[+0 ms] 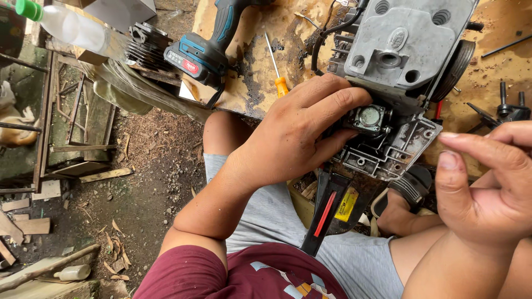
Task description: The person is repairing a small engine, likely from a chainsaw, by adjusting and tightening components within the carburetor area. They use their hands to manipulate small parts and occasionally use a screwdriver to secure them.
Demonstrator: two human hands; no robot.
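One clear plastic bottle with a green cap lies far left, then one blue cordless drill and one orange-handled screwdriver on the wooden bench. The left hand wraps its fingers onto the small carburetor under the single grey engine housing. The right hand hovers, fingers loosely together, holding nothing visible.
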